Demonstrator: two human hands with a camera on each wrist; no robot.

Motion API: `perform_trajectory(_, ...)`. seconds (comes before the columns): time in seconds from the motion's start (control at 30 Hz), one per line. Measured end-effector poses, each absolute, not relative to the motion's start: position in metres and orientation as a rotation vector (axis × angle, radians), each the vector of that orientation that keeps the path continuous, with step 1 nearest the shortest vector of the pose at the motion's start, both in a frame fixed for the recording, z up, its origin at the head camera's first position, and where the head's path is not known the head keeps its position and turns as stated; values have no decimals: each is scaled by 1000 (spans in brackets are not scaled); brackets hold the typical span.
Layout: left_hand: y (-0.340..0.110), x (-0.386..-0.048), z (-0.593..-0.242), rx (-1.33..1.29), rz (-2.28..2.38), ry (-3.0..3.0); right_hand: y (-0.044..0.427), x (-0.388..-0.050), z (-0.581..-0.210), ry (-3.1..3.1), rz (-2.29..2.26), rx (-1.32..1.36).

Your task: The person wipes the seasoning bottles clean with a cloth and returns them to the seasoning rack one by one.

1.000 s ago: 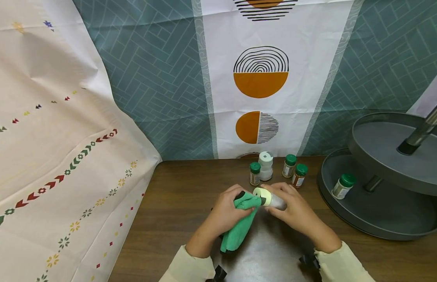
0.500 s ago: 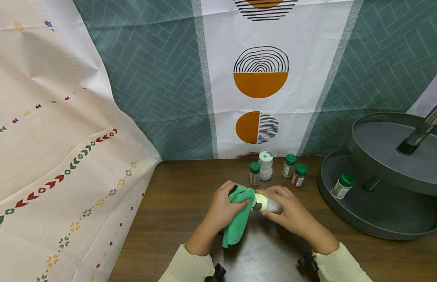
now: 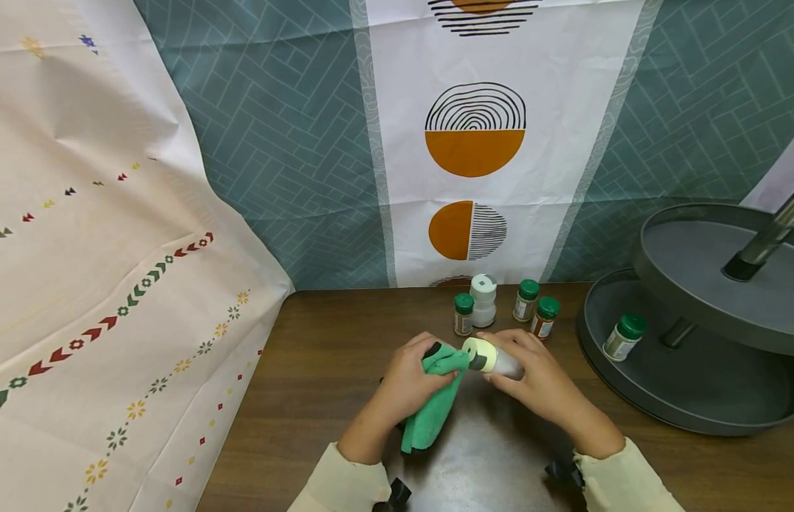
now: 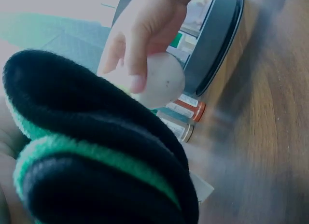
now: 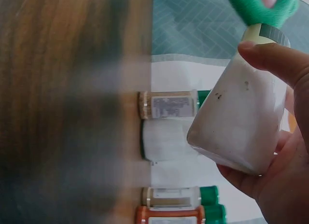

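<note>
Above the middle of the wooden surface point(image 3: 320, 355), the left hand point(image 3: 406, 373) has its grip bunched round a green-and-black cloth point(image 3: 435, 412), and here's the right hand point(image 3: 534, 366), grip wrapped about a white bottle point(image 3: 507, 364), tilted, off the wood, its pale-yellow end right up at the cloth! The far edge is busy: a tan spice jar point(image 3: 463, 316) tight beside a white shaker point(image 3: 483, 302), then a green-lidded jar point(image 3: 524, 304) and a reddish jar point(image 3: 543, 320), close beyond the right hand. Right side, a strip of wood, then the two-tier tray's point(image 3: 666, 421) curved rim, a labelled jar point(image 3: 622, 341) inside. Widest room? Left, wood running to the cream hanging point(image 3: 166, 427)!
</note>
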State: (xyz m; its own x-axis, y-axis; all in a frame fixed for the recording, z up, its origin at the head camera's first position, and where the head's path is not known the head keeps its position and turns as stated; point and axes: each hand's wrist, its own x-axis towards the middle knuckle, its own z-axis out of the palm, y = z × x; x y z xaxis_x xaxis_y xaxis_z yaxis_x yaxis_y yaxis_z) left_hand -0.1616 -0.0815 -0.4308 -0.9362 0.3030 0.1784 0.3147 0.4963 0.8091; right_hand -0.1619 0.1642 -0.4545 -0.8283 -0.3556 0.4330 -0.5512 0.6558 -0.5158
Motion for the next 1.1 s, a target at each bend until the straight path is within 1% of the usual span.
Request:
perform_trajectory(0.2,-80,-159,-430,-637,-1534,-2696,162,-164,-461,-2655,995,722)
perform_trajectory(0.43,-81,-159,-429,-607,-1639,-2648,158,-162,-461,-2672,1074,760)
perform_trajectory(0.67,-83,-161,-427,-566,-1731,-2575,161,-157,-451,-2675,1206,773)
perform_trajectory(0.9,-84,-160,-423,-504,-1807,-2511,166,-155,-440,-2624,1478,759)
perform_trajectory(1.1,-78,-156,-420,-453,-1766,-2411,162,-153,-438,-2579,1743,764)
